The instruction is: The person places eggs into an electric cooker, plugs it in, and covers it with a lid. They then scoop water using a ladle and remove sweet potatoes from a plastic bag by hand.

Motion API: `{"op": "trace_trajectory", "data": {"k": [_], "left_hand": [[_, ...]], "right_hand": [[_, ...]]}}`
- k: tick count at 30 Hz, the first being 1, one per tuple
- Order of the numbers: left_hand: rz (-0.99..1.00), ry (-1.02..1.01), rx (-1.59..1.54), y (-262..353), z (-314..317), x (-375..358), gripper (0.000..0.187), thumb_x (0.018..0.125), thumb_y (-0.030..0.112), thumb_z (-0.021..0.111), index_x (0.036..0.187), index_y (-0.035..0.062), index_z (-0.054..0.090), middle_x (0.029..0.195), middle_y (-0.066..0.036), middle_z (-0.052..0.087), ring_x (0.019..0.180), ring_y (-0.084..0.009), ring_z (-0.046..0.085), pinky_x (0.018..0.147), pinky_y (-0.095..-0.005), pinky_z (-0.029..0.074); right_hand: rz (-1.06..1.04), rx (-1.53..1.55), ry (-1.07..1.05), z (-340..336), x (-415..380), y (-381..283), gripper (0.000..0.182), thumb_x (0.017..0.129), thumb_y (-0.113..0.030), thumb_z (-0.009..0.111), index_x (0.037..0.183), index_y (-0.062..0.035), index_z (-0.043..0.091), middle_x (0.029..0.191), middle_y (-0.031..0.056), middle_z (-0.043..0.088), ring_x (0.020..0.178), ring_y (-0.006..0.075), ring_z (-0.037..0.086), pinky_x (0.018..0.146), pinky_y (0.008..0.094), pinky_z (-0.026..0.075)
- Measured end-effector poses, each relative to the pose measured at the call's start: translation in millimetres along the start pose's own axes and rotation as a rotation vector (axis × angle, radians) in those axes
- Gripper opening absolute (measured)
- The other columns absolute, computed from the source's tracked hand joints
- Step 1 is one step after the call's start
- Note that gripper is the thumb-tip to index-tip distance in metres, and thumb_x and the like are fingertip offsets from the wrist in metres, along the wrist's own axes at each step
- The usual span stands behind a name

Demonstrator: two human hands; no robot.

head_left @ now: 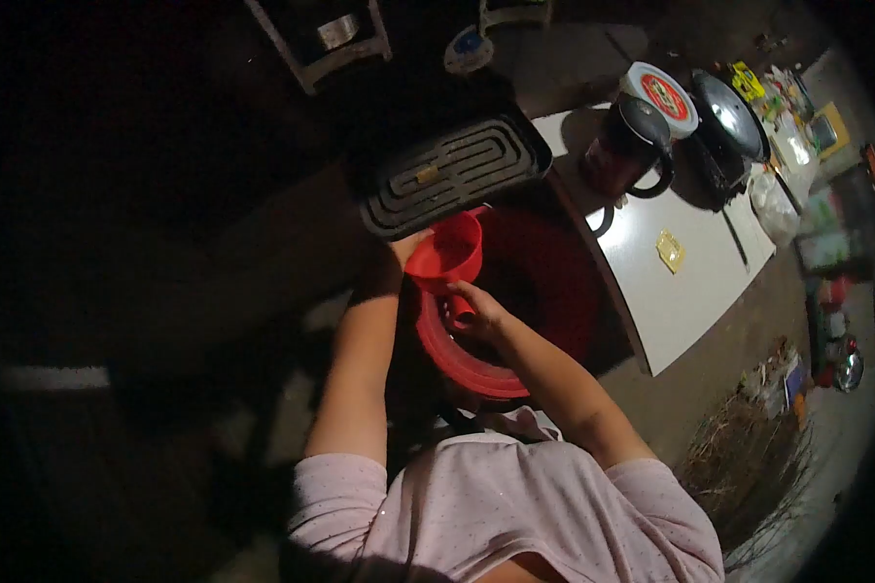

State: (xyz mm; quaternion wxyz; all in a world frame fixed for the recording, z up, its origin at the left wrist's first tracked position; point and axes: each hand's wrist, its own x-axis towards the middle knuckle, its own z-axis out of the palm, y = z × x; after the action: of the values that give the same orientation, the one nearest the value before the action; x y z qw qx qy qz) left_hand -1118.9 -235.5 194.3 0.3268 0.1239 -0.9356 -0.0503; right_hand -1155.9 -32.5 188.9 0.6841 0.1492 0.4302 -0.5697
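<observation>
Both hands' fingers grip 1 red mug (447, 253) over 1 red tub (515, 321).

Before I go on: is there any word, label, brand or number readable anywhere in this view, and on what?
None can be read.
Round white lid on the white table: red label, lettering too blurred.
Yellow packets at the far end: print too small.
Red cup in the hands and red tub: no markings visible.

glossy red plastic mug (447, 251), ribbed black tray (454, 175)
</observation>
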Motion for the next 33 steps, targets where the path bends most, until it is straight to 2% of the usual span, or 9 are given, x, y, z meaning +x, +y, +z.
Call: {"op": "trace_trajectory", "data": {"k": [3, 4, 6, 10, 12, 15, 19, 21, 33], "left_hand": [[0.040, 0.120, -0.021, 4.2, 7.8, -2.0, 0.037, 0.073, 0.033, 0.063, 0.101, 0.0093, 0.057, 0.104, -0.017, 0.057, 0.096, -0.0329, 0.054, 0.082, -0.0446, 0.043], [0.005, 0.065, -0.015, 4.6, 9.6, -1.3, 0.037, 0.073, 0.033, 0.063, 0.101, 0.0093, 0.057, 0.104, -0.017, 0.057, 0.096, -0.0329, 0.054, 0.082, -0.0446, 0.043], [-0.073, -0.064, -0.001, 6.5, 15.5, 0.2, 0.037, 0.074, 0.033, 0.062, 0.101, 0.0093, 0.057, 0.104, -0.017, 0.057, 0.096, -0.0330, 0.054, 0.082, -0.0445, 0.043], [-0.193, -0.205, 0.035, 7.5, 24.1, 1.7, 0.038, 0.074, 0.034, 0.062, 0.102, 0.0093, 0.056, 0.105, -0.017, 0.056, 0.096, -0.0332, 0.054, 0.082, -0.0444, 0.043], [-0.232, -0.249, 0.049, 8.9, 25.1, 2.0, 0.038, 0.074, 0.034, 0.062, 0.103, 0.0093, 0.056, 0.105, -0.017, 0.056, 0.096, -0.0332, 0.053, 0.083, -0.0444, 0.042], [-0.265, -0.283, 0.071, 11.0, 28.0, 3.2, 0.039, 0.074, 0.034, 0.061, 0.103, 0.0093, 0.056, 0.105, -0.017, 0.056, 0.096, -0.0333, 0.053, 0.083, -0.0443, 0.042], [-0.286, -0.307, 0.082, 10.4, 30.4, 7.2, 0.039, 0.074, 0.035, 0.061, 0.104, 0.0092, 0.056, 0.106, -0.017, 0.056, 0.097, -0.0335, 0.053, 0.083, -0.0442, 0.042], [-0.294, -0.315, 0.088, 9.4, 31.4, 7.3, 0.040, 0.074, 0.035, 0.061, 0.104, 0.0092, 0.056, 0.106, -0.017, 0.056, 0.097, -0.0336, 0.053, 0.083, -0.0441, 0.042], [-0.302, -0.355, 0.086, 17.3, 35.3, 13.1, 0.042, 0.075, 0.036, 0.059, 0.107, 0.0092, 0.056, 0.108, -0.017, 0.055, 0.098, -0.0340, 0.052, 0.084, -0.0439, 0.041]], "right_hand": [[-0.050, -0.022, 0.010, 10.4, -2.6, 6.1, 0.023, 0.081, -0.032, 0.055, 0.093, -0.0119, 0.055, 0.080, 0.0029, 0.058, 0.071, 0.0156, 0.056, 0.065, 0.0311, 0.047], [-0.056, -0.004, 0.015, 11.0, -2.0, 7.0, 0.023, 0.081, -0.032, 0.055, 0.093, -0.0119, 0.055, 0.080, 0.0029, 0.058, 0.071, 0.0156, 0.056, 0.065, 0.0311, 0.047], [-0.034, 0.038, -0.002, 10.8, -1.7, 8.2, 0.018, 0.082, -0.025, 0.056, 0.092, -0.0096, 0.055, 0.077, 0.0041, 0.056, 0.067, 0.0168, 0.053, 0.056, 0.0284, 0.044], [-0.058, 0.005, 0.055, 17.4, -12.1, 7.0, 0.019, 0.081, -0.026, 0.057, 0.090, -0.0092, 0.055, 0.074, 0.0042, 0.056, 0.065, 0.0171, 0.054, 0.056, 0.0292, 0.044], [-0.082, -0.107, 0.041, 20.3, -22.3, 4.1, 0.021, 0.081, -0.028, 0.058, 0.090, -0.0087, 0.055, 0.075, 0.0042, 0.057, 0.066, 0.0167, 0.055, 0.056, 0.0302, 0.046], [-0.093, -0.065, 0.056, 16.5, -11.7, 9.0, 0.020, 0.080, -0.027, 0.056, 0.092, -0.0105, 0.054, 0.077, 0.0044, 0.057, 0.071, 0.0168, 0.057, 0.062, 0.0315, 0.049], [-0.107, -0.040, 0.047, 14.3, -8.3, 10.4, 0.022, 0.080, -0.025, 0.057, 0.093, -0.0089, 0.053, 0.076, 0.0055, 0.057, 0.069, 0.0184, 0.057, 0.060, 0.0347, 0.050], [-0.099, -0.026, 0.069, 13.4, -9.5, 10.9, 0.021, 0.080, -0.026, 0.057, 0.091, -0.0085, 0.055, 0.075, 0.0041, 0.056, 0.067, 0.0162, 0.055, 0.059, 0.0316, 0.047], [-0.105, -0.091, 0.072, 16.2, -25.4, 4.2, 0.020, 0.080, -0.025, 0.056, 0.090, -0.0077, 0.054, 0.072, 0.0041, 0.055, 0.060, 0.0165, 0.054, 0.056, 0.0281, 0.046]]}}
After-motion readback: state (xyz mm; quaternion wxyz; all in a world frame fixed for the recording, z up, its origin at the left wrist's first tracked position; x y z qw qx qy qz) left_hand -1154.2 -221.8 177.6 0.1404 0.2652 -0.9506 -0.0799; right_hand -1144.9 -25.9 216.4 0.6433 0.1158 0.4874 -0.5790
